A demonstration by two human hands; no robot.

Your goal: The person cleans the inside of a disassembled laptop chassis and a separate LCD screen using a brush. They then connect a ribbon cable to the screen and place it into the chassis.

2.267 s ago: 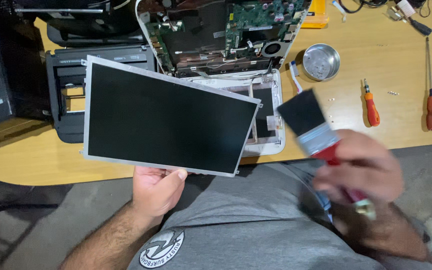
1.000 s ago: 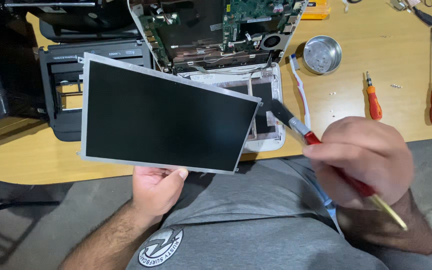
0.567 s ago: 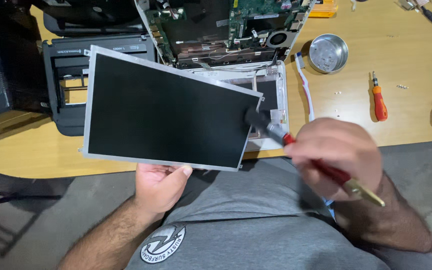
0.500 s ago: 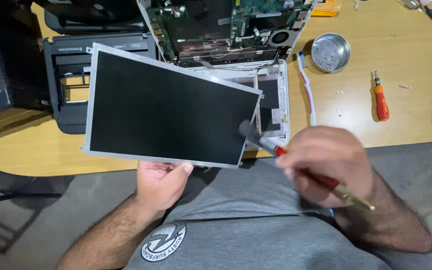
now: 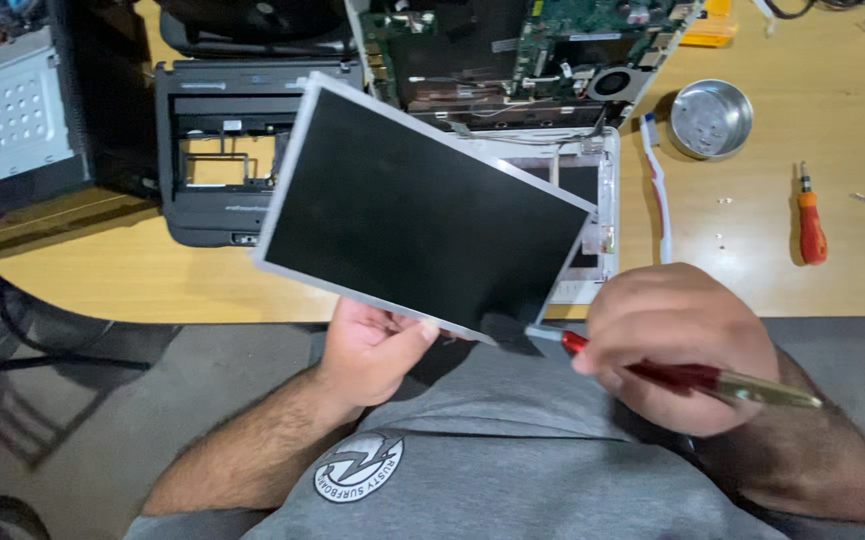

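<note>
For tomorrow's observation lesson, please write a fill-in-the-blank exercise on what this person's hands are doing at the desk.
1. The left hand holds the flat screen panel by its ____ edge.
2. The right hand grips a ____ with a red handle.
3. Its bristles touch the panel's lower ____ corner.
4. An orange-handled ____ lies on the wooden desk.

Missing words: lower; brush; right; screwdriver

We see a wooden desk (image 5: 753, 260). On it lie an opened white laptop (image 5: 513, 60) with its board bare, a black laptop shell (image 5: 213, 190) to its left, a grey metal case (image 5: 13, 125) at the far left, a small metal bowl (image 5: 711, 118), a white toothbrush (image 5: 659, 185), an orange screwdriver (image 5: 811, 222) and loose screws (image 5: 723, 200).
</note>
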